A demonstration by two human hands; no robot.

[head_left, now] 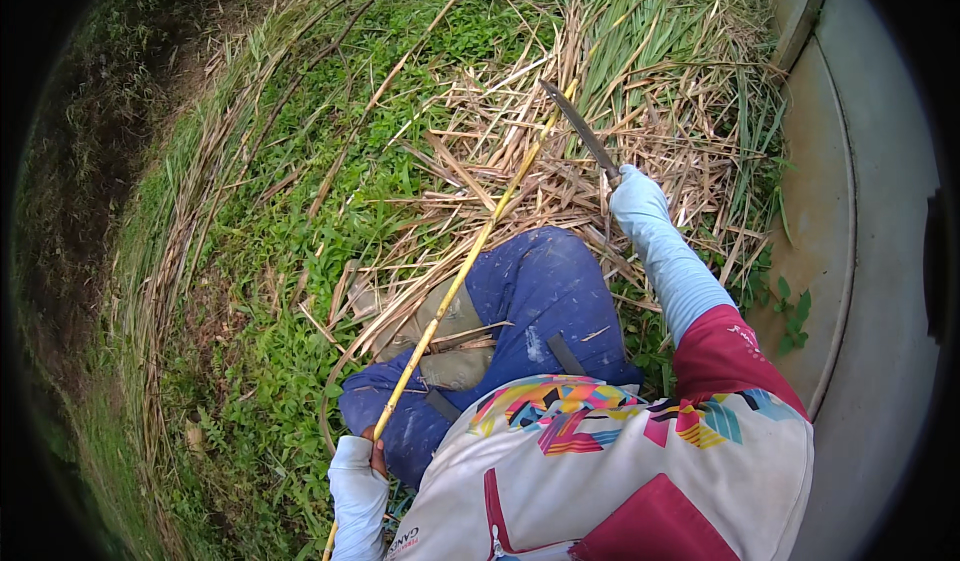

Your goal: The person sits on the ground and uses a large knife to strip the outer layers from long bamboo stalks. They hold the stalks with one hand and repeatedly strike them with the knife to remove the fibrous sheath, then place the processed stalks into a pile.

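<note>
Head view: left hand (358, 486) grips yellow stalk (470, 256); right hand (636, 196) clasps knife (580, 131), handle hidden.

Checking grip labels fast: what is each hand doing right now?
Left hand: closed around the long yellow stalk.
Right hand: closed on the handle of a dark-bladed knife.

My bent knees (535, 291) fill the room between my hands. Ahead, a tangled heap of dry stalks (620, 131) blocks the ground. A curved concrete wall (850, 261) closes my right; low green grass (290, 221) lies open on my left.
</note>
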